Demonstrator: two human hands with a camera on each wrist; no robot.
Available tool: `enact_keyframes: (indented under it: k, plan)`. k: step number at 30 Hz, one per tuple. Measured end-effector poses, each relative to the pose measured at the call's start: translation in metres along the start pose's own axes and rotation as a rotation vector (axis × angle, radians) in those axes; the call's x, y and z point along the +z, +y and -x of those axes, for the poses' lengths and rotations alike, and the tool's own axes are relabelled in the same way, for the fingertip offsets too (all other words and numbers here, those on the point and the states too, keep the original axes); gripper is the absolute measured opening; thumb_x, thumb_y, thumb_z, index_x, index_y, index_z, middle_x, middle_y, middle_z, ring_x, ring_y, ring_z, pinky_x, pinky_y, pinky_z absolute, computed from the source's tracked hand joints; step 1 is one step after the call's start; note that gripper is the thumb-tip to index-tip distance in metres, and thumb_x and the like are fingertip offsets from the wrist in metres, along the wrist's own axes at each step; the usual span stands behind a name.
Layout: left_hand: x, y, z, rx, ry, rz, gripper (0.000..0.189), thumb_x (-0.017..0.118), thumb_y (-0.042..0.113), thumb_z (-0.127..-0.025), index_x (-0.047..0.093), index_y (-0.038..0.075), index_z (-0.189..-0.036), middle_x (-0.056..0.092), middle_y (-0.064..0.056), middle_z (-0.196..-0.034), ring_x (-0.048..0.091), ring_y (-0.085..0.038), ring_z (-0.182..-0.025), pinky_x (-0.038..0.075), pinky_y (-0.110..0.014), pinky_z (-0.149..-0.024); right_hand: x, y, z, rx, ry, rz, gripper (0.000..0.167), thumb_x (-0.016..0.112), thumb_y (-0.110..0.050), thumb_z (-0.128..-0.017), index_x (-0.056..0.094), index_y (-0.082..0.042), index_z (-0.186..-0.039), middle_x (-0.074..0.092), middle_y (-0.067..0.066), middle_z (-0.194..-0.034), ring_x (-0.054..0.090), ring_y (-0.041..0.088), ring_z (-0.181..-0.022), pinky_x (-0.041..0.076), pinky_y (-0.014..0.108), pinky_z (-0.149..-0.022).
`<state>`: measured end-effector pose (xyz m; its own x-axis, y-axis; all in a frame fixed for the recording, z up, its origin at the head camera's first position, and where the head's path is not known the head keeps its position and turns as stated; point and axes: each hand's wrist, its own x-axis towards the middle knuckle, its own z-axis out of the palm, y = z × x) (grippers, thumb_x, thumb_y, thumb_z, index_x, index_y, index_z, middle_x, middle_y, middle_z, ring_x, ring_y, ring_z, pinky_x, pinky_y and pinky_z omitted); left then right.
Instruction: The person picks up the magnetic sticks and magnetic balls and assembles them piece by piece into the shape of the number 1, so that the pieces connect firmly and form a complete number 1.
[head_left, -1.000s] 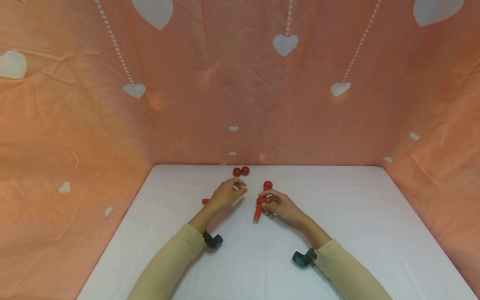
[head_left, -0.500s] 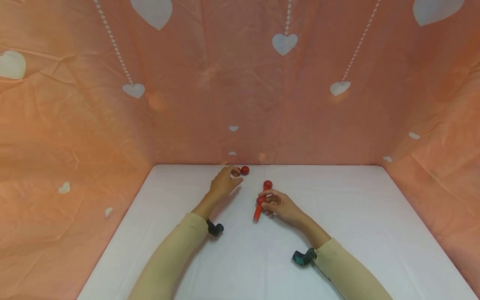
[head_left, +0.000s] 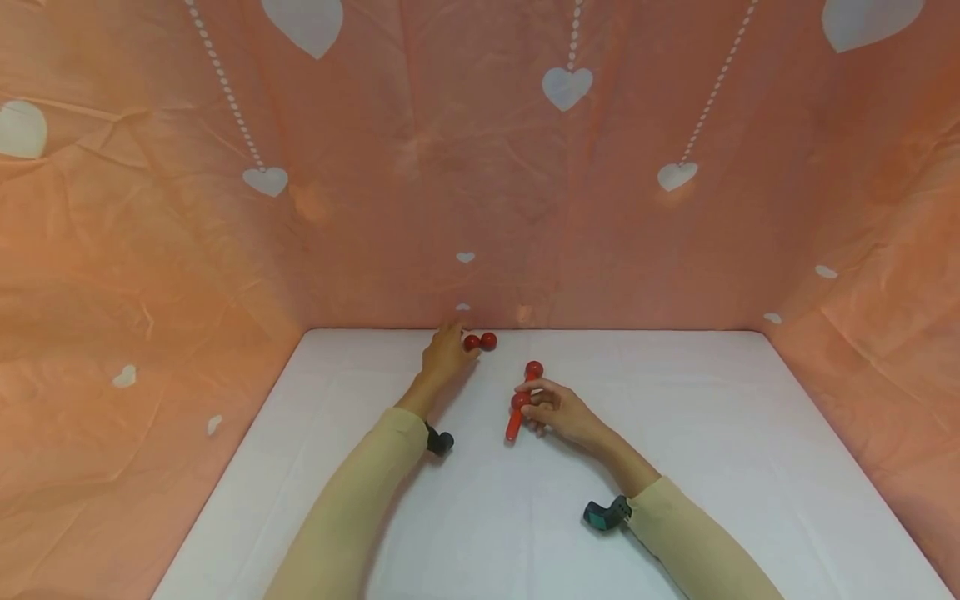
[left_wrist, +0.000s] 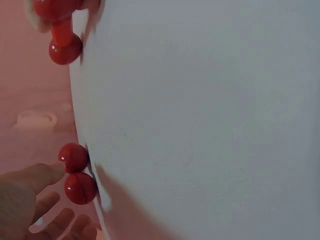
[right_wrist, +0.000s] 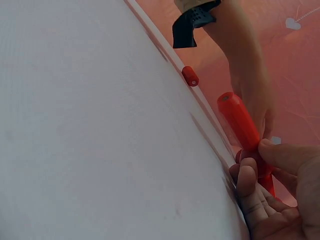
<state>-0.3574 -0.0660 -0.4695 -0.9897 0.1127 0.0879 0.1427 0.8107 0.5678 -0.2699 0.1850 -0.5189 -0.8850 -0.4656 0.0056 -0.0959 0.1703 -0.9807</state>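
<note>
Near the table's back edge, my left hand [head_left: 444, 357] reaches beside two red balls [head_left: 489, 341] that lie close together. In the left wrist view its thumb is right at the balls, and its other fingers are spread, holding nothing. My right hand [head_left: 566, 415] pinches a red toy assembly around its middle ball [head_left: 521, 402]. One red stick [head_left: 513, 427] extends from that ball toward me; another joins it to a far end ball [head_left: 534, 368]. The right wrist view shows the thumb and fingertips on the middle piece, with the near stick [right_wrist: 239, 122] pointing away.
A short red piece with a hole in its end [right_wrist: 190, 76] lies on the table in the right wrist view; the left arm hides it in the head view. Pink cloth walls with white hearts [head_left: 567, 87] surround the white table [head_left: 675, 400].
My left hand has moved forward past the short red piece to the left side of the two balls, its fingers spreading. The right hand still holds the assembly in the same place.
</note>
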Motion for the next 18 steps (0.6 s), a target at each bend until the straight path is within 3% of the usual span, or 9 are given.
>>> enact_keyframes:
  k: [8, 18]
  plan:
    - [0.0051, -0.0031, -0.0059, -0.021, -0.017, -0.010, 0.053, 0.074, 0.025, -0.102, 0.057, 0.008, -0.149, 0.057, -0.016, -0.146, 0.059, -0.037, -0.130, 0.048, -0.058, -0.108, 0.0012, -0.0026, 0.0017, 0.013, 0.003, -0.010, 0.040, 0.065, -0.008, -0.107, 0.058, 0.001, -0.146, 0.071, 0.016, -0.102, 0.066, 0.022, -0.082, 0.060, 0.026, -0.071]
    - [0.0086, -0.0074, -0.0069, -0.004, 0.002, -0.006, 0.044, 0.073, 0.023, -0.102, 0.063, 0.009, -0.143, 0.059, -0.015, -0.140, 0.060, -0.037, -0.125, 0.049, -0.057, -0.103, 0.0022, -0.0040, 0.0020, 0.014, 0.010, -0.017, 0.041, 0.066, -0.008, -0.107, 0.058, 0.001, -0.145, 0.070, 0.016, -0.101, 0.066, 0.022, -0.081, 0.060, 0.026, -0.070]
